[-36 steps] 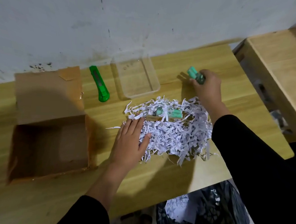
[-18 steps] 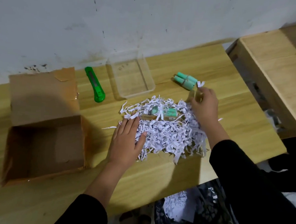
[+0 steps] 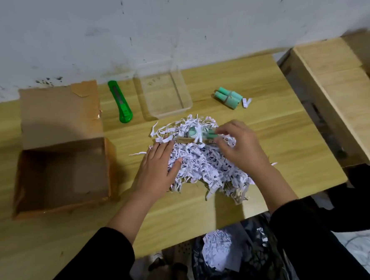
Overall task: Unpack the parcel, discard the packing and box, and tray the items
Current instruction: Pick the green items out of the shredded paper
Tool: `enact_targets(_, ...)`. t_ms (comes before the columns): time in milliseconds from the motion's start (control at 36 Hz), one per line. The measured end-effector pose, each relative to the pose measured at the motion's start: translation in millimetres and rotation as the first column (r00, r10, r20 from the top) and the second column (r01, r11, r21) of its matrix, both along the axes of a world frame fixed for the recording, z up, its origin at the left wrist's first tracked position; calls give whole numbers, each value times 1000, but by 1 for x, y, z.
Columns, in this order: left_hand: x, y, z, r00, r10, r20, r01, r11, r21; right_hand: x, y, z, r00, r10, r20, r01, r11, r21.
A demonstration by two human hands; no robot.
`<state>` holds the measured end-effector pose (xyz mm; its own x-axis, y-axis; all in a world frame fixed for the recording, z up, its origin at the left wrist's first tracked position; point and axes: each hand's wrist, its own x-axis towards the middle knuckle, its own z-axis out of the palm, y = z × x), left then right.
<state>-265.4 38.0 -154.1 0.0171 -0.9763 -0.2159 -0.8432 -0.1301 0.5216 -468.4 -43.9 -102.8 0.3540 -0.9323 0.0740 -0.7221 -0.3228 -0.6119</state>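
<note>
Left hand (image 3: 156, 170) lies flat on the shreds (image 3: 206, 165) — right hand (image 3: 240, 143) pinches a green item (image 3: 210, 132) in the pile. Green bundle (image 3: 227, 97) sits apart, right of the tray (image 3: 164, 95); box (image 3: 63, 171) open.

Table (image 3: 267, 132): pale wood-grain laminate, smooth, satin. Box (image 3: 60, 115) at 9 o'clock: matt brown cardboard. Tray (image 3: 187, 101) at 12 o'clock: clear glossy plastic. Cutter (image 3: 119, 102): glossy green plastic. Packing (image 3: 206, 165): white shredded paper, printed. Wall (image 3: 143, 24): rough, matt, stained.

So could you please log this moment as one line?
left hand: flat on shredded paper | right hand: reaching packaged item | clear tray: empty
</note>
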Motion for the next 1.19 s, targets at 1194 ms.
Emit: enact_targets(1194, 3, 0, -4, 1000, -6, 10, 6, 1000, -1, -39, -10, 21, 234, -762, 603, 93, 635, 767)
